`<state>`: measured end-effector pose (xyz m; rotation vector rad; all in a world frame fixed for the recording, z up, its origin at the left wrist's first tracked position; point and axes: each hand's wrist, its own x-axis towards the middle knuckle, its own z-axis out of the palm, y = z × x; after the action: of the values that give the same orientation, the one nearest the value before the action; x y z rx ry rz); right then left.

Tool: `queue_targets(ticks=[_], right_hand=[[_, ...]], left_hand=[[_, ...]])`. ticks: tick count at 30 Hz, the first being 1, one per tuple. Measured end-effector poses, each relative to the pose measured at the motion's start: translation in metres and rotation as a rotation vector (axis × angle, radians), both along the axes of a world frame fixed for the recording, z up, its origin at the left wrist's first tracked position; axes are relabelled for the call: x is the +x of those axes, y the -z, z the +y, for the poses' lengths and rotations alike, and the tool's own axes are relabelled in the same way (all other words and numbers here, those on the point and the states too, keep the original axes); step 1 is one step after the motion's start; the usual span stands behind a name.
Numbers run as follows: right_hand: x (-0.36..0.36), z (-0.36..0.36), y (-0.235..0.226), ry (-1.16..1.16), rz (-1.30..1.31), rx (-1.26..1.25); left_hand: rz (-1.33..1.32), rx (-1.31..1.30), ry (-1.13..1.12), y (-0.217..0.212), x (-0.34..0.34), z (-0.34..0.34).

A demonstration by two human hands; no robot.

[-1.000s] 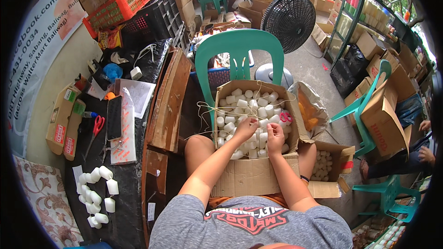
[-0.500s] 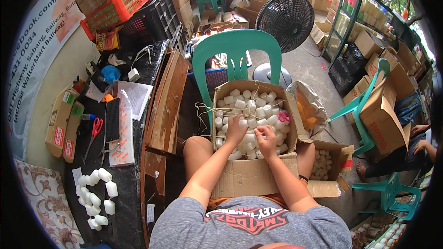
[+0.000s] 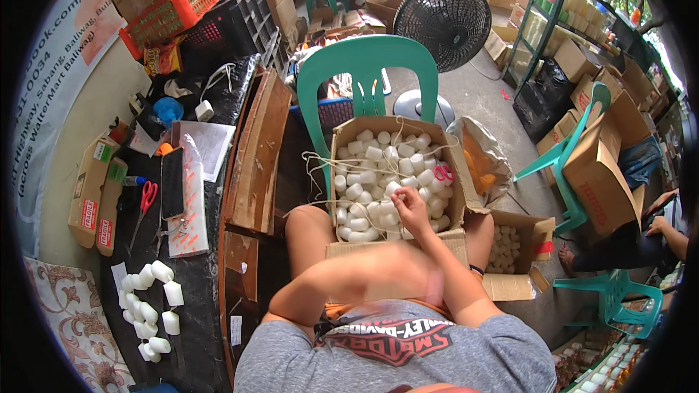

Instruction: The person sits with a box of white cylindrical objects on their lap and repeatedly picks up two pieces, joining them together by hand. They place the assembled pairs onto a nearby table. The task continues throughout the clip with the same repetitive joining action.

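An open cardboard box [image 3: 393, 250] in front of me is full of short white cylinders [image 3: 359, 220], with thin cream string [image 3: 317, 164] lying over them and its left rim. Above the cylinders, my right hand [image 3: 411, 211] is closed in a pinch; what its fingertips hold cannot be made out. My left hand [image 3: 422, 280] is smeared by motion, low across my body and close to my right forearm, so its fingers do not show clearly. Pink-handled scissors [image 3: 443, 173] rest on the cylinders at the box's right side.
A green plastic chair [image 3: 368, 47] stands behind the box, with a black fan [image 3: 444, 25] beyond. The black table [image 3: 196, 306] at left carries a string of white cylinders [image 3: 149, 313] and red-handled scissors [image 3: 147, 200]. A smaller box [image 3: 513, 287] sits at right; another person's hand [image 3: 659, 224] shows farther right.
My left hand has left the cylinders and swung back toward my body, crossing to the right. My right hand stays over the box, still pinched. The view has shifted slightly.
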<state>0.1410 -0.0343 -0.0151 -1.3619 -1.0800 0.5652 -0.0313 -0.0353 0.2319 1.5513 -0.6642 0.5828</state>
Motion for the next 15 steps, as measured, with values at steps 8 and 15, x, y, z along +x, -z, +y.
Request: queue_targets(ticks=[8, 15], right_hand=[[-0.001, -0.004, -0.021, 0.003, -0.115, -0.074], [0.007, -0.003, -0.006, 0.077, -0.130, -0.143]], left_hand=[[-0.085, 0.493, 0.530, -0.059, -0.037, -0.028], [-0.710, -0.396, -0.572, -0.083, -0.087, -0.080]])
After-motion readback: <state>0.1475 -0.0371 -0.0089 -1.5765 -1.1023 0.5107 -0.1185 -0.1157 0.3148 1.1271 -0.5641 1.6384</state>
